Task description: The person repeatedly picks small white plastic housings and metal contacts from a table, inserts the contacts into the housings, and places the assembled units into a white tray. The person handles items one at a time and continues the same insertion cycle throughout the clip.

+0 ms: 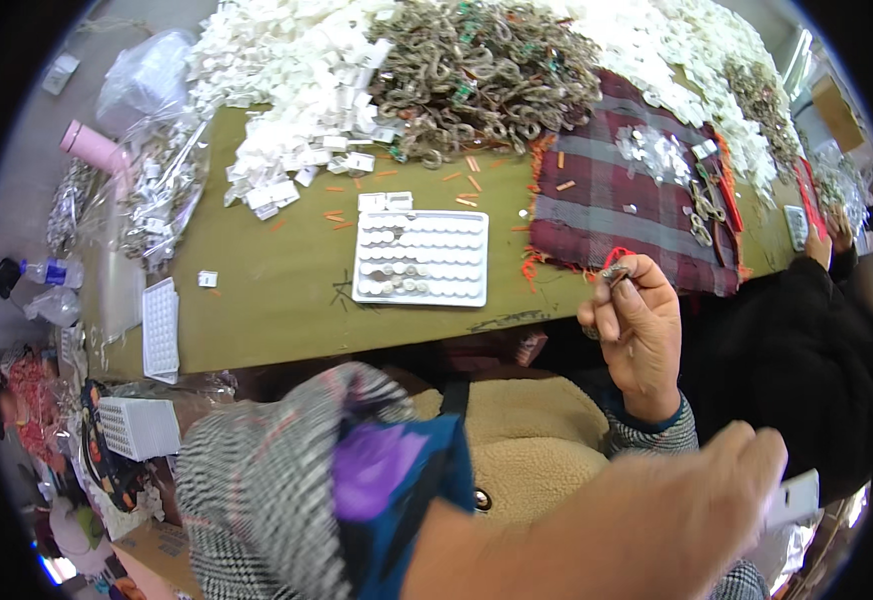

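Near the table's front edge, my right hand (640,335) is raised, its thumb and forefinger pinching a small grey-brown coiled piece (615,274). My left arm crosses low in front of my body to the right. At its end my left hand (727,490) is smeared by motion, so its fingers and anything in them cannot be made out. A maroon and grey checked cloth (597,225) with an orange fringe lies just beyond my right hand. Left of it is a white plastic tray (422,301), its rows partly filled with small round pieces.
A heap of grey looped cords (487,75) sits at the back between piles of white plastic pieces (287,130). Orange strips (474,184) are scattered nearby. Red-handled pliers (729,205) rest on the cloth. Another person's hand (819,244) is at the right. An upright tray (161,330) stands left.
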`<state>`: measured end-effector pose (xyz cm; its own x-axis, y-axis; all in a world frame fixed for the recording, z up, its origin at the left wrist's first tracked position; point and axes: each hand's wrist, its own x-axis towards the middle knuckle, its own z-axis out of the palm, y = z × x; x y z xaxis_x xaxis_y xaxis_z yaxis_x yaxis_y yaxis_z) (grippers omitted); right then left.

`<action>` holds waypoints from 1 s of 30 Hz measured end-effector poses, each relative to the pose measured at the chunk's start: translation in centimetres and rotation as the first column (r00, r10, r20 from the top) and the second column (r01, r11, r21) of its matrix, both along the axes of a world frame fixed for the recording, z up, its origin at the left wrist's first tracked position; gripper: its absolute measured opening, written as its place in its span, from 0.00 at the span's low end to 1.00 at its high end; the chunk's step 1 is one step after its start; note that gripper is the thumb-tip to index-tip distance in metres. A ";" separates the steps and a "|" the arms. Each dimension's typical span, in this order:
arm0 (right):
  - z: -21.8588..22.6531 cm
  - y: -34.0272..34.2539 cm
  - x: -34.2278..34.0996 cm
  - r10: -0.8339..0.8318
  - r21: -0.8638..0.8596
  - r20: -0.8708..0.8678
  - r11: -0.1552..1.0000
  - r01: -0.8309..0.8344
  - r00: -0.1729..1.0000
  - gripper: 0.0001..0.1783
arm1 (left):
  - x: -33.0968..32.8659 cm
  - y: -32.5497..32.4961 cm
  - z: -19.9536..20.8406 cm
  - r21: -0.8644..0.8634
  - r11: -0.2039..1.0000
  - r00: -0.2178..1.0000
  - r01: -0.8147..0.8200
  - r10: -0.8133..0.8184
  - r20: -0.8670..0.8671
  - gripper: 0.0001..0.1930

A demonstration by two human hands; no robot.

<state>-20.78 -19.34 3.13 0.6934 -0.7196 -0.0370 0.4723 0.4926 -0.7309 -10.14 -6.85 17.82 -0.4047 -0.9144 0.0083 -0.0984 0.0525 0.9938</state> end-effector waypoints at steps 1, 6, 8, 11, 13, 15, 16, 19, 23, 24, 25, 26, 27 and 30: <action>0.3 0.0 -0.1 0.044 0.046 0.037 0.998 -0.046 0.998 0.03 | 0.4 -0.5 -0.9 -0.083 0.995 0.998 -0.063 0.063 -0.004 0.08; 1.0 -0.2 0.0 0.242 0.265 0.029 0.934 -0.241 0.970 0.03 | 5.7 -1.8 -6.2 0.105 0.765 0.757 -0.635 0.644 -0.109 0.10; 1.1 -0.1 0.2 0.349 0.330 0.061 0.877 -0.349 0.935 0.03 | 6.6 -1.5 -8.4 0.000 0.724 0.721 -0.690 0.687 -0.090 0.11; 0.7 0.0 0.8 0.439 0.379 0.053 0.822 -0.425 0.897 0.03 | 7.3 -0.8 -10.8 -0.047 0.719 0.719 -0.694 0.686 -0.111 0.12; 0.6 0.0 1.1 0.464 0.398 0.027 0.808 -0.435 0.886 0.03 | 7.6 -0.6 -11.5 -0.119 0.724 0.734 -0.679 0.668 -0.124 0.12; 0.6 0.0 1.4 0.482 0.416 0.013 0.794 -0.443 0.876 0.03 | 8.4 -0.2 -11.4 -0.149 0.789 0.802 -0.596 0.592 -0.072 0.11; 0.6 0.0 1.4 0.488 0.424 0.012 0.788 -0.446 0.873 0.03 | 8.7 -0.1 -11.3 -0.162 0.819 0.833 -0.550 0.551 -0.046 0.10; 0.6 -0.2 1.3 0.511 0.436 -0.013 0.777 -0.455 0.860 0.03 | 8.9 -0.4 -11.0 -0.234 0.818 0.838 -0.526 0.545 0.020 0.09; 0.2 -0.5 0.9 0.626 0.480 -0.033 0.693 -0.537 0.779 0.03 | 9.1 -0.4 -10.5 -0.214 0.859 0.862 -0.465 0.494 0.115 0.10; 0.0 -0.4 0.9 0.642 0.493 -0.040 0.679 -0.544 0.766 0.03 | 9.3 -0.3 -10.4 -0.195 0.876 0.872 -0.441 0.470 0.139 0.09; -0.3 -0.3 0.9 0.655 0.503 -0.016 0.658 -0.560 0.756 0.03 | 9.3 -0.2 -10.4 -0.171 0.892 0.882 -0.419 0.444 0.156 0.09; -0.6 -0.2 0.9 0.667 0.516 0.018 0.632 -0.578 0.745 0.03 | 9.3 -0.1 -10.5 -0.183 0.896 0.878 -0.405 0.437 0.195 0.09; -0.8 -0.2 0.9 0.677 0.533 0.008 0.620 -0.576 0.736 0.04 | 9.2 0.1 -10.6 -0.192 0.899 0.873 -0.393 0.431 0.228 0.08; -1.1 -0.2 0.8 0.700 0.579 0.015 0.576 -0.577 0.714 0.06 | 9.1 0.7 -11.0 -0.220 0.900 0.868 -0.376 0.425 0.258 0.08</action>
